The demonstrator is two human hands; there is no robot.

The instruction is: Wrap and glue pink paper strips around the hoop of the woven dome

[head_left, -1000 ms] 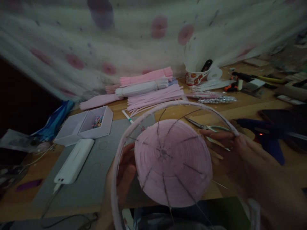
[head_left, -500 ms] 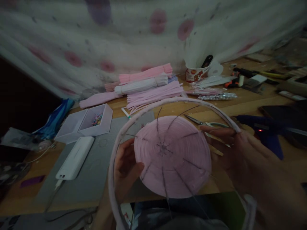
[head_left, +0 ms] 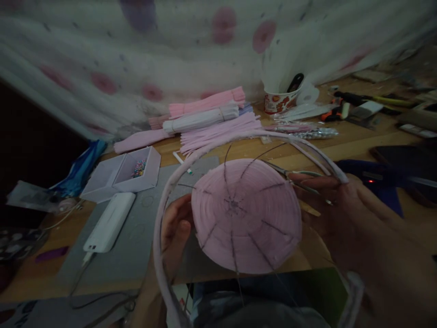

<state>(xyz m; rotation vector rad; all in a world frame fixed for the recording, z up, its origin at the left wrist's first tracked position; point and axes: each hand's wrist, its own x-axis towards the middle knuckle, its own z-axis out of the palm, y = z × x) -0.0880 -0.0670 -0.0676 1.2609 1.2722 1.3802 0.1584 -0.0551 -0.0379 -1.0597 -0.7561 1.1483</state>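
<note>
Pink disc (head_left: pixel 252 191) hangs between our two hands, over the near edge of the counter (head_left: pixel 355 146), its broad face turned up toward us. Dark wires (head_left: pixel 233 255) run out across it from the middle, and several poke past the rim. Our left hand (head_left: pixel 175 228) is at the left edge, fingers tucked behind the disc and thumb apart from its face; with the fingertips hidden, we cannot tell how firmly they hold it. Our right hand (head_left: pixel 355 218) has thumb and forefinger pinched on the pale pink hoop (head_left: pixel 159 218), which arches past the far side of the disc and comes down in front of our left wrist. To do this well, we would judge it best to keep the disc steady and level from underneath with the left, and to pinch the hoop lightly so that its curve does not kink. The thin wires look easy to bend, so we should keep the hoop from snagging on their ends. Scissors (head_left: pixel 275 166) lie just behind our right fingers, and the glue gun (head_left: pixel 362 171) farther right shows a red light, so that elbow room deserves care.
</note>
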